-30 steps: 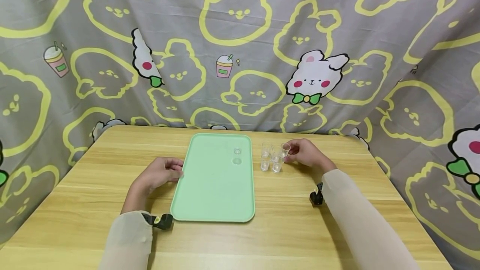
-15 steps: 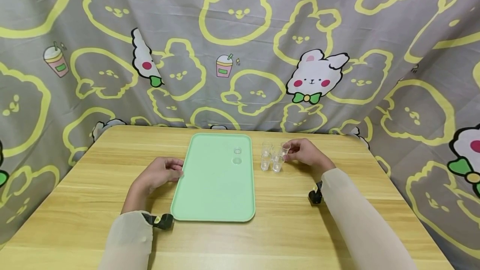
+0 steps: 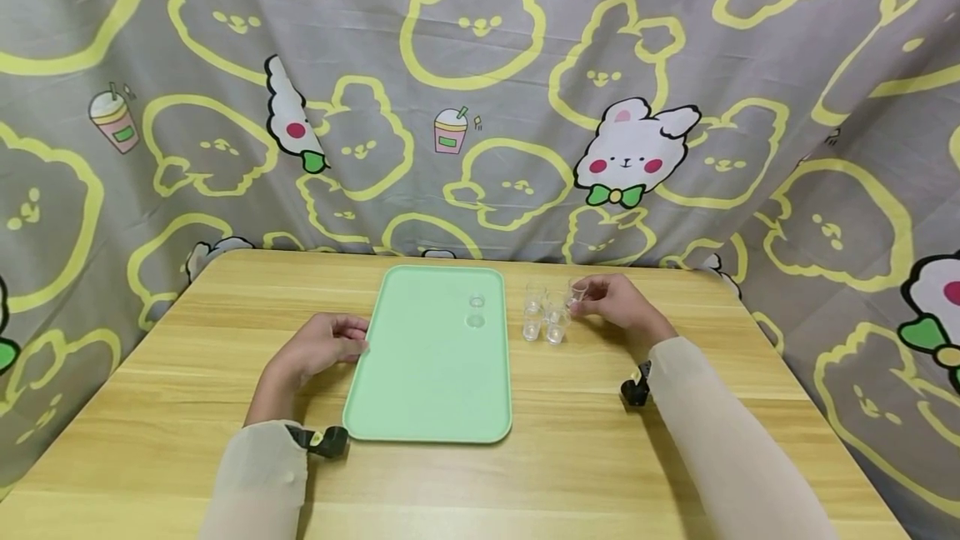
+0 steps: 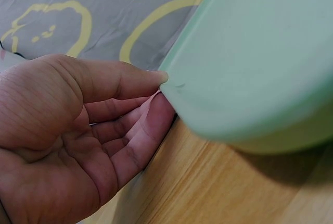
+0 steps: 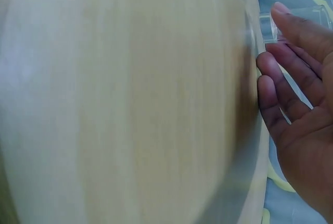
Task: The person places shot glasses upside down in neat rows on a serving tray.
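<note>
Pale green tray (image 3: pixel 431 373), one: lies on the wood-grain table (image 3: pixel 600 473), slightly left of centre, far edge near the table's far edge. Left hand (image 3: pixel 315 346): thumb and forefinger pinch the tray's left rim. Right hand (image 3: pixel 618 304): thumb and forefinger drawn together on one small clear cup (image 3: pixel 575 290), beyond the tray's right edge. Clear cups in a close cluster (image 3: pixel 555 328): beside that same edge, count uncertain through overlapping transparent walls. Clear round pieces (image 3: pixel 476 321), two, apparently cups: on the tray, by its right rim toward the far corner. Risks, as judged: a sideways swing of the right hand could topple the cluster, the held cup being so near it; a loose pinch on smooth walls could let that cup slip; a tug by the left hand could shift the tray and upset its two pieces. By view: left wrist alone shows the forefinger beneath the rim, thumb above, but no cups; right wrist alone shows the remaining fingers loosely bent below the cup; head alone shows the whole tray and the pieces on it.
</note>
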`<state>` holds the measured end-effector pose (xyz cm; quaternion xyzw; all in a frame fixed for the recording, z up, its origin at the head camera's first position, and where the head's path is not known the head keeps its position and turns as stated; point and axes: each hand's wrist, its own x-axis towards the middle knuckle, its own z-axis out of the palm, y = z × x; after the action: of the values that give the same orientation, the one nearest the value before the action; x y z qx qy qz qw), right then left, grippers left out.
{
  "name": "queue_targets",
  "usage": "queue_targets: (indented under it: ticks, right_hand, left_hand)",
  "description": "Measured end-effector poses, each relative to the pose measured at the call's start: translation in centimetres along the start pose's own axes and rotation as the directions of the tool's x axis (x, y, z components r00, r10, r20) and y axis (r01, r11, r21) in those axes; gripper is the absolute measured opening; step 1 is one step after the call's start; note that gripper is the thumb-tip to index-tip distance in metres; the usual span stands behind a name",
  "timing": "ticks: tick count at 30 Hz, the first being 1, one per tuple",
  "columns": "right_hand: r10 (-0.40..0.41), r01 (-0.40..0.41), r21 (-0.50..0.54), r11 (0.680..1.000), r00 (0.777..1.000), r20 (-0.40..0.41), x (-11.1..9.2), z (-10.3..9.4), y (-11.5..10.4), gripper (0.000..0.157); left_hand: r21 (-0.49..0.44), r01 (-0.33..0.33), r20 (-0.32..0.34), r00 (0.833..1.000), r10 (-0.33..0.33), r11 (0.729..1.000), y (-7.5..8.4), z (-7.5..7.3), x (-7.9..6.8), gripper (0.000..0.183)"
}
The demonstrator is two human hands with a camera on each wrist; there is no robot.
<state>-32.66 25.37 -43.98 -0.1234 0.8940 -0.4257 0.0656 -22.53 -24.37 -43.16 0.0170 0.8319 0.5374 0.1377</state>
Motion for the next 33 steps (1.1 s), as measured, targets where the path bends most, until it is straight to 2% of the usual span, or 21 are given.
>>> queue_targets:
  ticks: [4,11,18,23,29,33]
  right_hand:
    - [0.013,-0.013,0.011,1.000,1.000,-0.011,0.0,-0.5,0.1,0.042]
    - [-0.010,0.010,0.022,1.000,1.000,-0.020,-0.6,-1.3,0.0,0.046]
    - [-0.032,0.031,-0.025,0.999,0.998,-0.045,-1.3,-2.2,-1.3,0.035]
    - [-0.080,0.075,-0.070,0.995,0.994,-0.070,-1.4,-3.1,-2.2,0.036]
    - [-0.068,0.066,-0.047,0.997,0.997,-0.039,-1.3,-4.0,-3.5,0.035]
    - [-0.098,0.095,-0.066,0.993,0.994,-0.039,-1.0,-4.4,-4.5,0.034]
  left_hand:
    - [-0.004,0.001,0.005,1.000,-0.001,1.000,0.0,0.0,0.0,0.040]
    - [0.002,0.000,0.004,1.000,0.000,1.000,0.1,0.0,0.0,0.040]
    - [0.000,0.006,0.002,1.000,-0.006,1.000,0.0,0.0,0.0,0.039]
    - [0.002,-0.001,0.000,1.000,0.001,1.000,0.1,0.0,0.0,0.039]
    - [0.005,-0.010,-0.002,1.000,0.010,1.000,-0.1,0.0,0.0,0.039]
    - [-0.001,-0.008,-0.003,1.000,0.008,1.000,-0.2,0.0,-0.1,0.040]
